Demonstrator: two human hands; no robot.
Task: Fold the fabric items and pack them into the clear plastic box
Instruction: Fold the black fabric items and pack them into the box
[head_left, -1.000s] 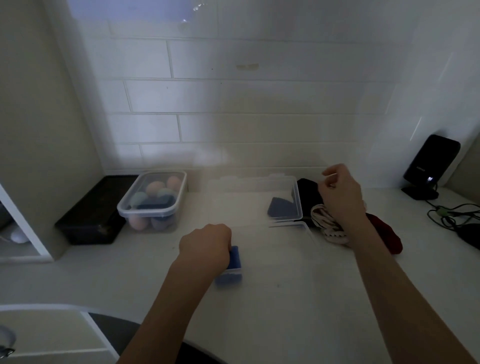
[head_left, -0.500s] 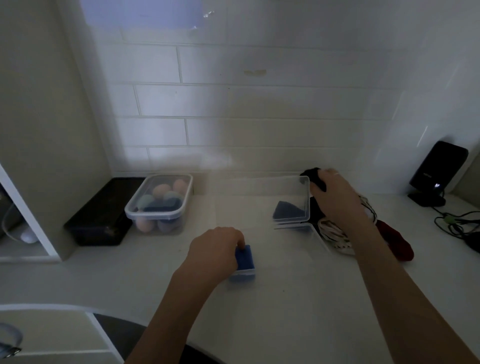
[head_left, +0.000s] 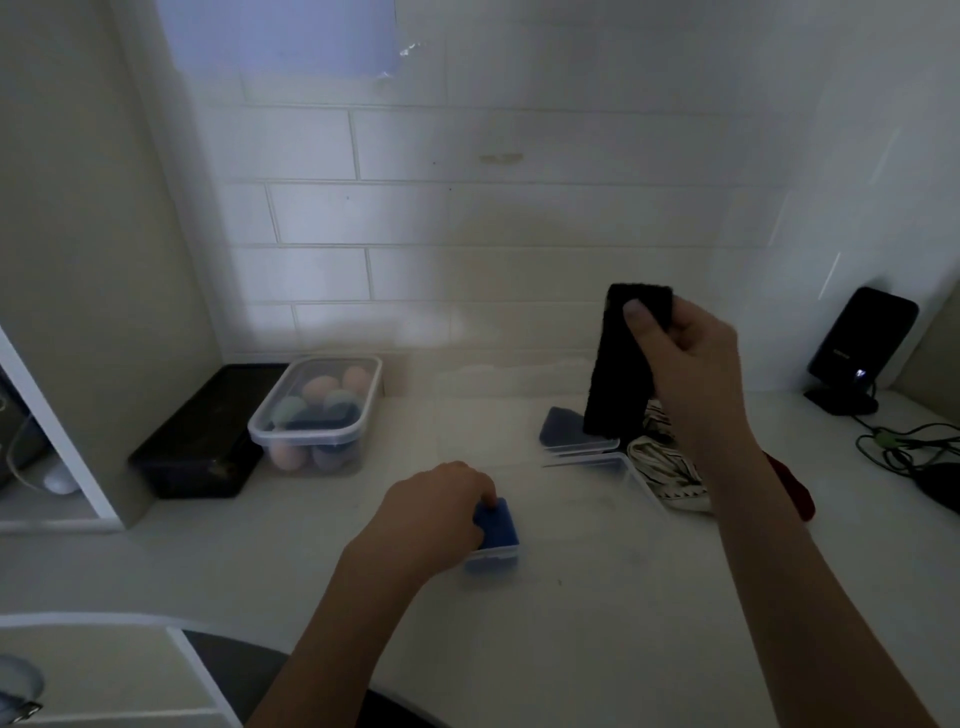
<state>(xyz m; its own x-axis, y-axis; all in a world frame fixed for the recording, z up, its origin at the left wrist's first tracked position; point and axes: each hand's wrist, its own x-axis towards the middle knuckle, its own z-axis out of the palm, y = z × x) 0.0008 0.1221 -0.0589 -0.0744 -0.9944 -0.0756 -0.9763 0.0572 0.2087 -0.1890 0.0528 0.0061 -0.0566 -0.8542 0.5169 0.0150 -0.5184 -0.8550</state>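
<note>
My right hand (head_left: 685, 364) pinches the top of a black fabric strip (head_left: 618, 384), which hangs in the air above the far right part of the clear plastic box (head_left: 582, 457). My left hand (head_left: 431, 514) grips a small folded blue fabric (head_left: 498, 527) at the box's near left corner, low on the counter. A dark blue folded piece (head_left: 558, 423) lies in the far part of the box. The box walls are nearly invisible in the dim light. To the right of the box lie a white striped fabric (head_left: 665, 467) and a red fabric (head_left: 795, 493), partly hidden by my right forearm.
A lidded clear tub of coloured balls (head_left: 317, 415) and a black tray (head_left: 197, 441) stand at the back left by a white partition (head_left: 62, 441). A black device on a stand (head_left: 857, 348) and cables (head_left: 904, 447) sit at the far right. Tiled wall behind.
My right hand has taken the black fabric from the pile by the box and lifted it up, so it now hangs unfolded. My left hand has stayed on the blue fabric.
</note>
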